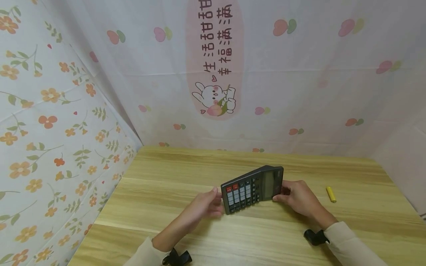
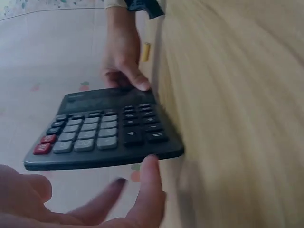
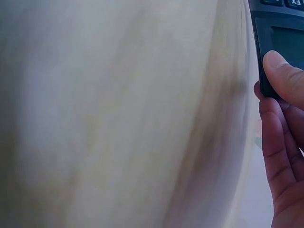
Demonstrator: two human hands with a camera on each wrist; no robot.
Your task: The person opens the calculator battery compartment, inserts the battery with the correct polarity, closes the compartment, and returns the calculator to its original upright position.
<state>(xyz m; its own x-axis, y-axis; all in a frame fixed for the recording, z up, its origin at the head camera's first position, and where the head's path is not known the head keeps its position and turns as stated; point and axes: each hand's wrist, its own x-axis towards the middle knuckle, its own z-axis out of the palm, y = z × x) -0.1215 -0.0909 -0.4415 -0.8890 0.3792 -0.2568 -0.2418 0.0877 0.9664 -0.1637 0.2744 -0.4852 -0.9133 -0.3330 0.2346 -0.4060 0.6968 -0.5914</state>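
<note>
A black calculator (image 1: 251,188) with grey, black and red keys is held tilted over the wooden table, its keys facing me and its screen end to the right. My right hand (image 1: 297,197) pinches it at the screen end. In the right wrist view the thumb (image 3: 285,78) lies on the front by the screen, with fingers behind the corner. At the key end is my left hand (image 1: 208,205), fingers loosely extended. One fingertip (image 2: 151,164) meets the calculator's edge in the left wrist view, while the other visible fingers stand apart from it.
A small yellow cylinder (image 1: 331,194), looking like a battery, lies on the wooden table (image 1: 159,170) to the right of my right hand. Behind the table hangs a printed cloth (image 1: 299,85), and a flowered cloth (image 1: 66,147) hangs along the left side.
</note>
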